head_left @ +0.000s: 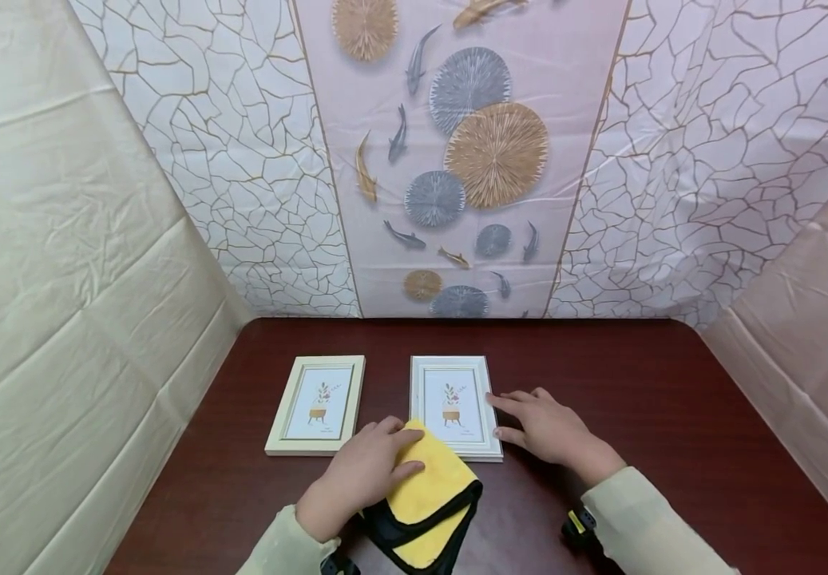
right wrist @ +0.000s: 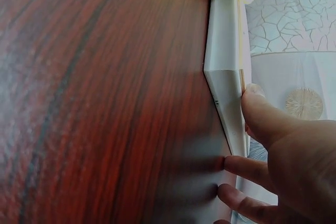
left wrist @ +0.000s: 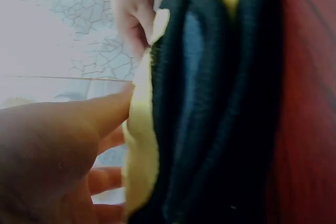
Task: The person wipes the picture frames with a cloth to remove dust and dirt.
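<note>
A yellow cloth (head_left: pixel 431 477) with black edging lies folded, its upper corner over the lower left part of a white picture frame (head_left: pixel 494 427). My left hand (head_left: pixel 365 471) rests on the cloth with fairly straight fingers; the left wrist view shows the thumb (left wrist: pixel 113 109) along its yellow face. At the frame's right side is my right hand (head_left: pixel 552 427), touching the border with its fingertips. In the right wrist view the thumb (right wrist: pixel 265 114) lies at the frame's upper edge, with other fingers by its side. The frame holds a print (head_left: pixel 451 399) of a potted plant.
A cream picture frame (head_left: pixel 280 427) with a similar print lies to the left on the dark red wooden table (head_left: pixel 643 383). Pale cloth walls surround the table, and a patterned cloth (head_left: pixel 457 239) hangs behind it. A dark device (head_left: pixel 577 527) is on my right wrist.
</note>
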`<state>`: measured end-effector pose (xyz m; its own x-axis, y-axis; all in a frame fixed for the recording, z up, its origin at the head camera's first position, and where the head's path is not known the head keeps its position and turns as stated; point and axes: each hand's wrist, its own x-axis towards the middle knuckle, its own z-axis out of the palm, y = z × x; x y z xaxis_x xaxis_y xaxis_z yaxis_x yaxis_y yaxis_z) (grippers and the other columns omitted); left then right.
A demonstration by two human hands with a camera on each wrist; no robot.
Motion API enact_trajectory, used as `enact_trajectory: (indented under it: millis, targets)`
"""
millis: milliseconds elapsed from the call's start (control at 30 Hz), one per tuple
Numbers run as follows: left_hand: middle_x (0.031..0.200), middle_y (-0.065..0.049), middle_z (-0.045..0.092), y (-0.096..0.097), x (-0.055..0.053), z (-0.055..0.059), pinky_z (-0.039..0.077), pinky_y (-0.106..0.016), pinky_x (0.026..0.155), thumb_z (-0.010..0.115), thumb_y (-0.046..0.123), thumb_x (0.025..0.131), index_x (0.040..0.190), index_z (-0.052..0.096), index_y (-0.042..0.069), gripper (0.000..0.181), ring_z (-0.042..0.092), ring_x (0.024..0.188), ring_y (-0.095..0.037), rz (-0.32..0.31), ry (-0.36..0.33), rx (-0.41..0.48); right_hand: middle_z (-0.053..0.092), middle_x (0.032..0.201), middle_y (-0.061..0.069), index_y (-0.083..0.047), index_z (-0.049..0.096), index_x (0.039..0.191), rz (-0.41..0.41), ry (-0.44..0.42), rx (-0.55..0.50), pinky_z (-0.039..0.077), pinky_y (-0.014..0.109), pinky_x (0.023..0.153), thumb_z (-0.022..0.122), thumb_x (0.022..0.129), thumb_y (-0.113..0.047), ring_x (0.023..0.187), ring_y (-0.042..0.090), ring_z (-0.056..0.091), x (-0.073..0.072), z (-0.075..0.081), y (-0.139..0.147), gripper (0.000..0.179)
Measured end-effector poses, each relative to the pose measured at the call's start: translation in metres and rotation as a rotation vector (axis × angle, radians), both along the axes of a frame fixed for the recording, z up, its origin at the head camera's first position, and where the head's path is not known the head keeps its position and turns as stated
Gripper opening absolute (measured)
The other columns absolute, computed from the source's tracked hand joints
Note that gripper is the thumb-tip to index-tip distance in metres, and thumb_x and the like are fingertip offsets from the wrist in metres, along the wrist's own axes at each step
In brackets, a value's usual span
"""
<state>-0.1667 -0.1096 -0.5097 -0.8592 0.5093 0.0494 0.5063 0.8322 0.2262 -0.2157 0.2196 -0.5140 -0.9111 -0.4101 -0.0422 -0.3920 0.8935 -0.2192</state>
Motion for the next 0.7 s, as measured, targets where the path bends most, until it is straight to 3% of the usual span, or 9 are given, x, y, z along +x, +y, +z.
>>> enact_trajectory:
  millis: [167,367,533,700]
  targets:
    - [0.132,-0.001,0.07,0.004,-0.003,-0.01,0.058,-0.05,0.085,0.067,0.043,0.111,0.148,0.07,0.03,0.039,0.065,0.106,-0.027,0.018,0.065,-0.078,0.061,0.155,0.014,-0.028,0.057,0.163,0.005,0.001,0.003,0.057,0.051,0.078,0.072,0.107,-0.047,0.126,0.038,0.058,-0.001,0.0,0.0,0.062]
    - [0.13,0.002,0.072,0.014,-0.004,-0.01,0.052,-0.06,0.081,0.065,0.037,0.111,0.144,0.072,0.032,0.035,0.062,0.107,-0.027,0.069,0.15,-0.17,0.062,0.155,0.015,-0.026,0.057,0.163,0.007,-0.01,0.019,0.058,0.057,0.083,0.073,0.106,-0.046,0.129,0.042,0.059,-0.002,0.004,-0.003,0.062]
    - [0.126,0.0,0.072,0.019,-0.005,-0.009,0.05,-0.058,0.078,0.063,0.032,0.108,0.142,0.072,0.029,0.035,0.061,0.102,-0.026,0.089,0.14,-0.177,0.062,0.155,0.016,-0.025,0.058,0.162,-0.011,-0.028,0.049,0.058,0.06,0.087,0.074,0.105,-0.047,0.135,0.046,0.057,-0.003,0.007,-0.007,0.063]
    - [0.126,0.0,0.072,0.02,-0.005,-0.008,0.05,-0.055,0.075,0.064,0.029,0.106,0.141,0.072,0.028,0.036,0.062,0.101,-0.026,0.097,0.128,-0.164,0.062,0.155,0.015,-0.027,0.058,0.162,-0.03,-0.029,0.071,0.058,0.057,0.081,0.074,0.104,-0.048,0.132,0.043,0.058,-0.003,0.007,-0.009,0.064]
